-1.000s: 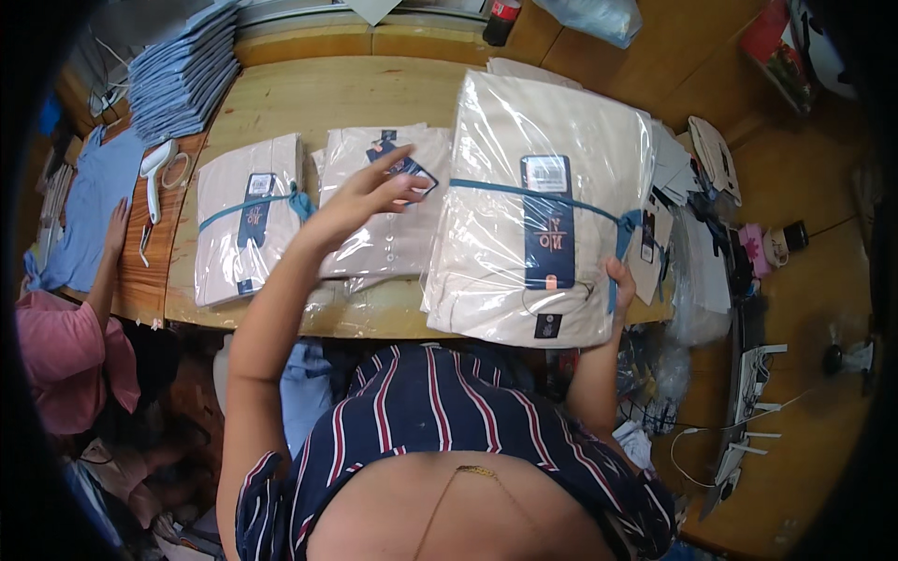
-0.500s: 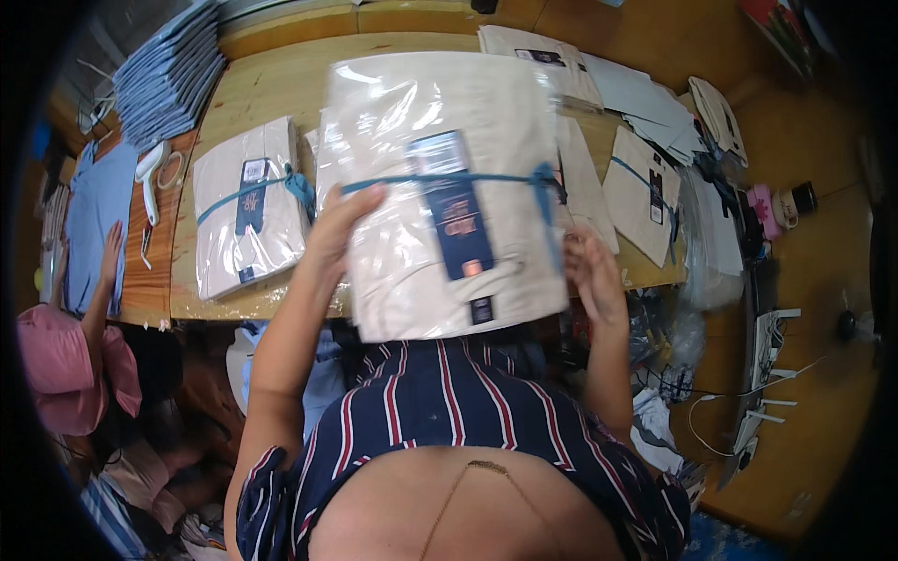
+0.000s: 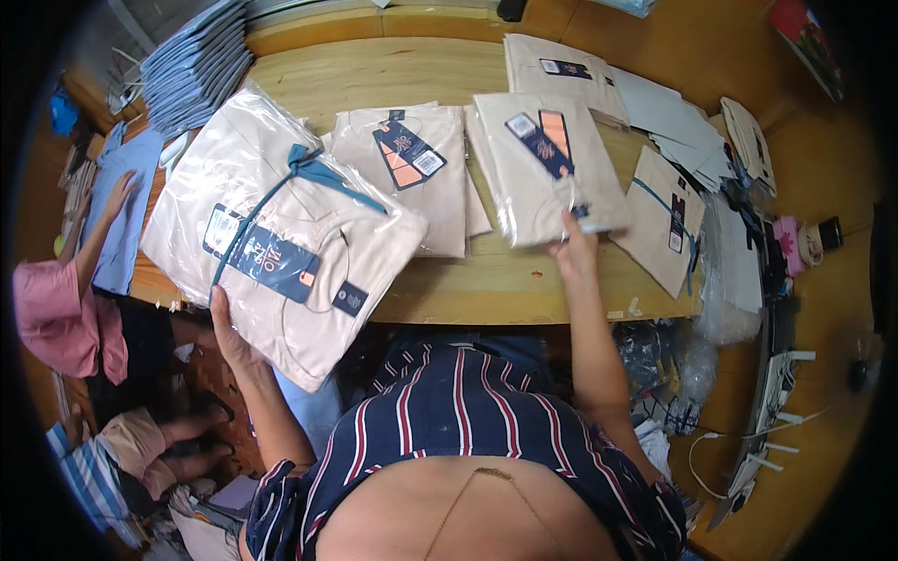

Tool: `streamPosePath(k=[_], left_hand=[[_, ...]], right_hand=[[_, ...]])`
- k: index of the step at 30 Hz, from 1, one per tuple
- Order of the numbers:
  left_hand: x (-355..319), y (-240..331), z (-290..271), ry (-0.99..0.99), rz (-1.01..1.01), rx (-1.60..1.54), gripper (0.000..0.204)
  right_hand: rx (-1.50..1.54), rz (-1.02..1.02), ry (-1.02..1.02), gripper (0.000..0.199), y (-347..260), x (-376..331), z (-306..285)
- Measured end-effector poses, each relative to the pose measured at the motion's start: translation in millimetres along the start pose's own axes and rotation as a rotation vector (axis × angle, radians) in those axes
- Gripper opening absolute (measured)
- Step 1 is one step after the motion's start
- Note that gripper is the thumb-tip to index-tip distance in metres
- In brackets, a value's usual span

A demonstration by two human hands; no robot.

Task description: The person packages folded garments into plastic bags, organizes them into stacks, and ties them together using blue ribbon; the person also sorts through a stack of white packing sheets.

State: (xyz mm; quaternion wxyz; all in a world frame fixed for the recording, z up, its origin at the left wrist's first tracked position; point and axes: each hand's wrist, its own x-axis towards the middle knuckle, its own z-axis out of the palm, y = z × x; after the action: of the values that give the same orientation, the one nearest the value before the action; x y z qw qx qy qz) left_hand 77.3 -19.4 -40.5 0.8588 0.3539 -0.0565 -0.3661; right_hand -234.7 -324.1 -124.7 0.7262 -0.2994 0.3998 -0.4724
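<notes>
My left hand (image 3: 236, 338) is closed on the near edge of a folded cream garment pack (image 3: 201, 178), which is in clear plastic. A teal ribbon tied in a bow crosses the pack, over a navy tag. The pack is tilted at the left, above the table's front edge. At the right of centre, my right hand (image 3: 573, 254) pinches the near edge of another bagged cream garment (image 3: 519, 192) with navy and orange tags. Between the two lie more folded cream garments (image 3: 440, 210) with similar tags.
Folded blue garments (image 3: 192, 70) are stacked at the far left of the wooden table (image 3: 449, 304). At the right lie a ribbon-tied cream pack (image 3: 650, 234) and white sheets (image 3: 687, 150). A co-worker in a pink top (image 3: 61, 309) rests a hand on blue cloth (image 3: 117, 229).
The ribbon-tied pack has gone from the centre to the left, turned and tilted in my left hand. My right hand has reached forward and taken hold of another bagged garment.
</notes>
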Motion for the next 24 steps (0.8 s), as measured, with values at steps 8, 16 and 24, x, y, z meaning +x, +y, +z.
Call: streamPosePath(k=[8, 16, 24], left_hand=[[-49, -116, 79, 0.154, 0.009, 0.016, 0.046], [-78, -227, 195, 0.097, 0.331, 0.309, 0.059], [-87, -248, 214, -0.230, 0.137, 0.356, 0.060]], right_hand=[[0.054, 0.246, -0.023, 0.051, -46, 104, -29], [0.104, 0.083, -0.607, 0.072, -67, -58, -27], [0.154, 0.029, -0.592, 0.067, -96, -24, -63]])
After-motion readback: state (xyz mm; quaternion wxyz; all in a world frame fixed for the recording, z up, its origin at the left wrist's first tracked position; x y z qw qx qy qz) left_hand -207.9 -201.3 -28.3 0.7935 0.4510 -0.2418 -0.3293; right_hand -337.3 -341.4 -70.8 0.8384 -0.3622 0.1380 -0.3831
